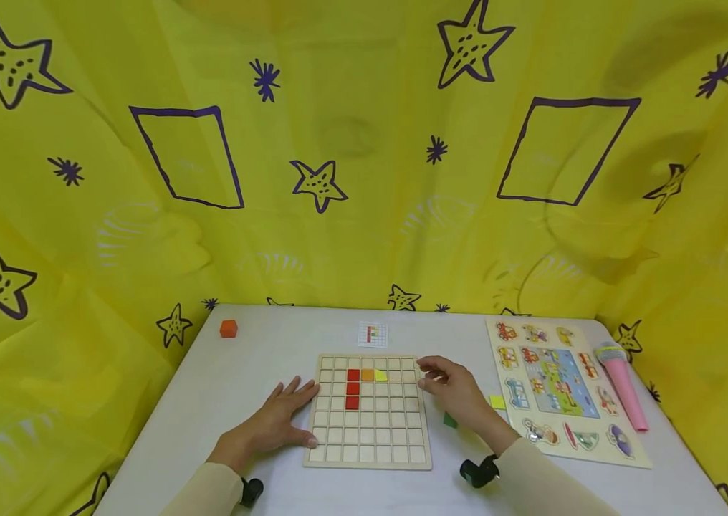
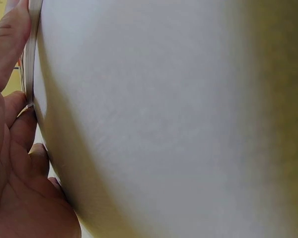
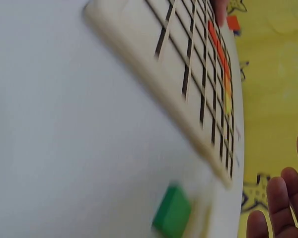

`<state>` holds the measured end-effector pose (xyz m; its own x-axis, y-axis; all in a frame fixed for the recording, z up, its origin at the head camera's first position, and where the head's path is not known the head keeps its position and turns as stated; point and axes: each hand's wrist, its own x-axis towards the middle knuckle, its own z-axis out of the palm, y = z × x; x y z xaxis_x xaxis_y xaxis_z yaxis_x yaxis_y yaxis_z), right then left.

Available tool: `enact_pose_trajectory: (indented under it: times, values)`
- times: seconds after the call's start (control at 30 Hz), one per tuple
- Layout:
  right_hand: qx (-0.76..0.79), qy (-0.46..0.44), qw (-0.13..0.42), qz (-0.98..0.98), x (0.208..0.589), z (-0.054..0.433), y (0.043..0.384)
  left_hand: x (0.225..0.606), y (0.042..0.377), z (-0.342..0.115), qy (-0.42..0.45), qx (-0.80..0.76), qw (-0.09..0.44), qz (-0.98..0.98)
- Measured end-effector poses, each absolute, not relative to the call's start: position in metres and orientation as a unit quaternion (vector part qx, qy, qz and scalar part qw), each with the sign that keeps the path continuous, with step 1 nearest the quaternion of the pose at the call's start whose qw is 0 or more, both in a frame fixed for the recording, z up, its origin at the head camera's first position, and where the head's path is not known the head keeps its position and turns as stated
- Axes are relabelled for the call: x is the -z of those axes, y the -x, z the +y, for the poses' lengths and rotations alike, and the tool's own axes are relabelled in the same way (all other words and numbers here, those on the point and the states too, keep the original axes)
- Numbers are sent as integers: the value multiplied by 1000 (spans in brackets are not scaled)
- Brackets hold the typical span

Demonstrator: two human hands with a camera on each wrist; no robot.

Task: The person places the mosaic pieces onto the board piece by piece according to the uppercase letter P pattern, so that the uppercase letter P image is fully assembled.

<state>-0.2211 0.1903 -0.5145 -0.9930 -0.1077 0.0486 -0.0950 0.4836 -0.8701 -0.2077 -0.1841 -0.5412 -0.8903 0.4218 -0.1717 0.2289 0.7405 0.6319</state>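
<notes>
A wooden grid board (image 1: 367, 466) lies flat on the white table. Three red squares (image 1: 353, 389) form a column in its upper cells, with an orange square (image 1: 367, 375) and a yellow piece (image 1: 380, 375) to the right of the top one. My left hand (image 1: 279, 421) rests along the board's left side, fingers spread and thumb at its lower left edge. By the upper right edge hovers my right hand (image 1: 457, 393), fingers loosely bent, with nothing visible in it. Below that hand sits a green block (image 3: 172, 212), blurred in the right wrist view.
A small printed card (image 1: 372, 334) lies behind the board. An orange-red cube (image 1: 228, 329) sits at the back left. To the right are a yellow block (image 1: 497, 402), a picture puzzle board (image 1: 596, 457) and a pink toy microphone (image 1: 625, 390). Yellow cloth (image 1: 364, 244) surrounds the table.
</notes>
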Motion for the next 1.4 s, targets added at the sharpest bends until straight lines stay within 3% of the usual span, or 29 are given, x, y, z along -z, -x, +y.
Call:
enact_pose_trajectory:
  times: [0.43, 1.0, 1.4]
  values:
    - [460, 89, 86, 879, 526, 279, 223, 542, 206, -183, -162, -320, 158, 920]
    - [470, 72, 132, 870, 541, 286, 221, 539, 207, -182, -167, -313, 158, 922]
    - [415, 68, 91, 903, 545, 278, 222, 538, 206, -183, -183, -315, 151, 919]
